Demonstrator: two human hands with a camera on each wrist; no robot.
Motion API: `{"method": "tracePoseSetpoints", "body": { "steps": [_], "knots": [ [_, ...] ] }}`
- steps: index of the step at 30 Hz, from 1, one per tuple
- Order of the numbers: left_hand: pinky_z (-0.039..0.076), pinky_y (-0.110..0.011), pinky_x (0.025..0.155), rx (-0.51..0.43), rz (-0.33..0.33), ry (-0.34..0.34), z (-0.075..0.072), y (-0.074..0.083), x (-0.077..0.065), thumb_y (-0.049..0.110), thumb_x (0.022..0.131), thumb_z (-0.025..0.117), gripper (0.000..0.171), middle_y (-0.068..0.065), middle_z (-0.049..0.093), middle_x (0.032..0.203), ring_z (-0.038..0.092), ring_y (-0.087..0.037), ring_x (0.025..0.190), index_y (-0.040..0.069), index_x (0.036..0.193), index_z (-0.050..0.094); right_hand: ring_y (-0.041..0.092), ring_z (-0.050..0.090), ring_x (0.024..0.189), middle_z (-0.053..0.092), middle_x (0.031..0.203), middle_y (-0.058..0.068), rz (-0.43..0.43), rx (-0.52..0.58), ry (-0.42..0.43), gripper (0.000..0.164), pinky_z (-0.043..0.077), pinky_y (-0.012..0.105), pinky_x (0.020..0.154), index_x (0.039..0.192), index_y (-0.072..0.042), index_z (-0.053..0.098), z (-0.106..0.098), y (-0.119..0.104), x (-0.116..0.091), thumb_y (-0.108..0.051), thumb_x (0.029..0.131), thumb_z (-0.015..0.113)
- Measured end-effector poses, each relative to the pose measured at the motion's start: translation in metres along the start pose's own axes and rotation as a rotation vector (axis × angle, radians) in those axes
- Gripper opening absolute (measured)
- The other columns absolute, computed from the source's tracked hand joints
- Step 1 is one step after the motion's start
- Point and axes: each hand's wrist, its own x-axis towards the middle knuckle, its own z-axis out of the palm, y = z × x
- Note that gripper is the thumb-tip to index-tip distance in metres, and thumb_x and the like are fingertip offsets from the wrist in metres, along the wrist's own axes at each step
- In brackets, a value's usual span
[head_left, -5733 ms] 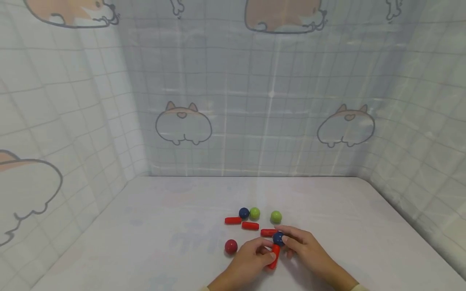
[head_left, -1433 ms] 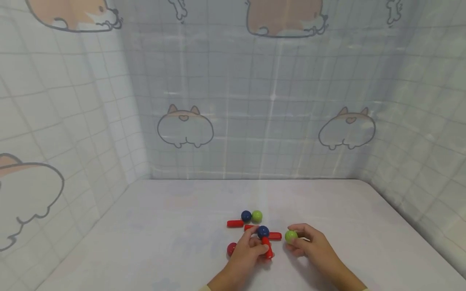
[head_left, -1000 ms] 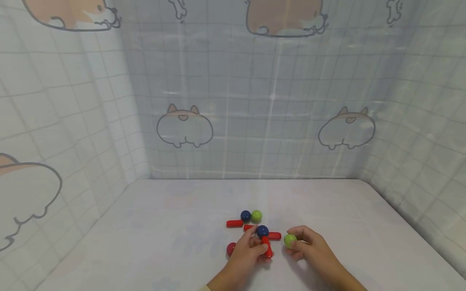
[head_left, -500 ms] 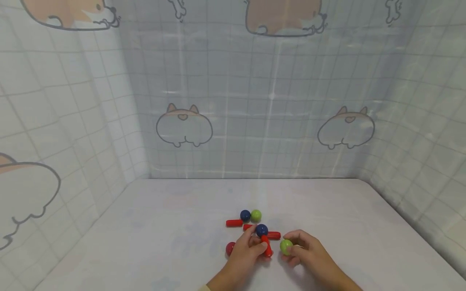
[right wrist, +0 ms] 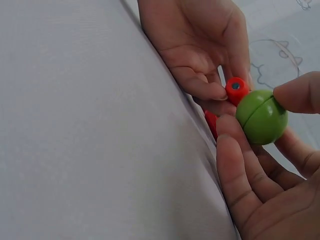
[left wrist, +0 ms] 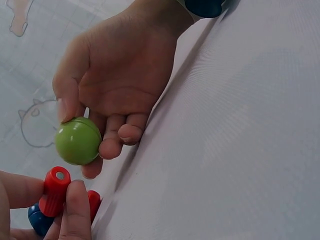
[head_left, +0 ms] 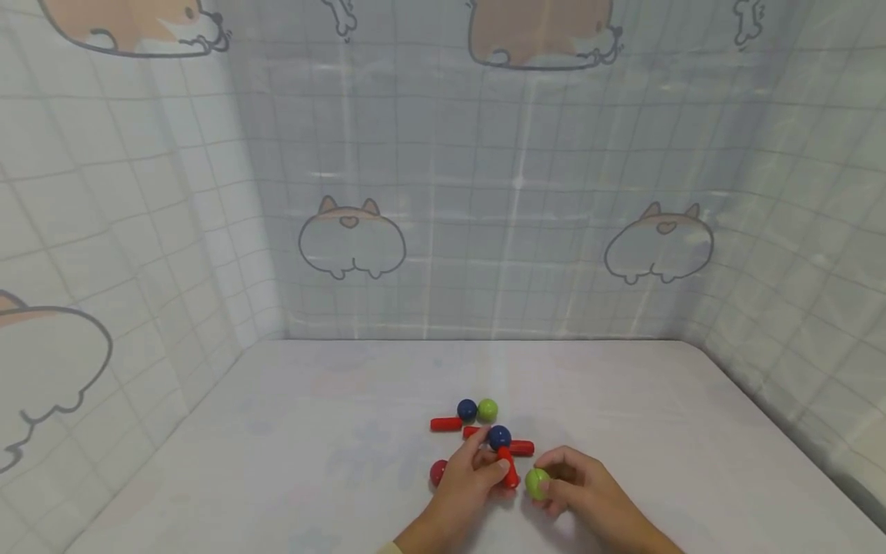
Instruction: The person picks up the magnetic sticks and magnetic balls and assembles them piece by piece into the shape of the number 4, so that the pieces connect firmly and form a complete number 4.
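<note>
My left hand pinches a short red toy rod between thumb and fingers. At the rod's far end sits a blue ball, touching it. The rod's near end shows a small round inset in the left wrist view, on the red rod. My right hand holds a green ball by thumb and fingertips. In the right wrist view a seam line runs round the green ball. The ball is just right of the rod's near end, with a small gap in the head view.
Beyond the hands lie another blue ball, a green ball and red rods, one at the left, one partly hidden, one at the right. A dark red ball is partly behind my left hand. Patterned curtains surround the white table.
Earlier both hands were at the rod and blue ball while this green ball lay on the table. My right hand has since taken it and moved it left and nearer, towards the rod's near end.
</note>
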Motion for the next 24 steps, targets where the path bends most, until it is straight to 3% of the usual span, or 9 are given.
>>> {"method": "tracePoseSetpoints", "body": {
  "steps": [12, 24],
  "knots": [
    [0.054, -0.031, 0.083, 0.015, 0.034, -0.006, -0.0010, -0.0004, 0.0003, 0.014, 0.090, 0.067, 0.069, -0.005, 0.061, 0.098, 0.063, -0.018, 0.084, 0.010, 0.150, 0.034, 0.030, 0.063, 0.087, 0.066, 0.100, 0.018, -0.039, 0.034, -0.084, 0.032, 0.056, 0.038, 0.073, 0.116, 0.007, 0.055, 0.0058, -0.0005, -0.0015, -0.014, 0.092, 0.061],
    [0.054, -0.032, 0.081, 0.051, 0.049, 0.017, -0.0004, -0.0023, 0.0010, 0.017, 0.090, 0.068, 0.067, -0.004, 0.060, 0.098, 0.060, -0.017, 0.086, 0.012, 0.149, 0.037, 0.028, 0.063, 0.084, 0.067, 0.100, 0.016, -0.053, -0.010, -0.088, 0.029, 0.056, 0.035, 0.072, 0.113, 0.002, 0.057, 0.0081, 0.0016, -0.0008, -0.018, 0.093, 0.064]
  ]
}}
